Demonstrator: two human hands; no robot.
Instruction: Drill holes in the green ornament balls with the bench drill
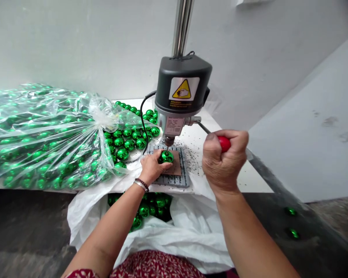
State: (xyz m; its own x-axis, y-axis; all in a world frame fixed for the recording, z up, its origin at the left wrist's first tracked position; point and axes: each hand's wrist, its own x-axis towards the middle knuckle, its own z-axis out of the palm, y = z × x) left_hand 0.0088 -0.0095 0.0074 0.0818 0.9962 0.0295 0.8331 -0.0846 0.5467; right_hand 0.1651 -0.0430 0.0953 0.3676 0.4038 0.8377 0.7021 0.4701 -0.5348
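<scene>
A shiny green ball point(167, 156) sits on a brown board point(176, 166) under the chuck of a small drill press point(184, 73). My left hand point(153, 166) grips this ball from its left side, thumb in front and fingers behind. The drill bit point(167, 148) comes down at the top of the ball; whether it has entered the surface I cannot tell. My right hand point(226, 160) is closed around the red knob point(224, 143) of the press's feed lever point(203, 127), to the right of the machine.
On the left lies a clear plastic bag point(46, 135) full of green balls, with loose balls point(129, 144) beside it. Dark shavings dot the white table point(249, 179). A white sack point(188, 220) holding more balls hangs below the front edge. Two balls point(291, 211) lie on the floor at right.
</scene>
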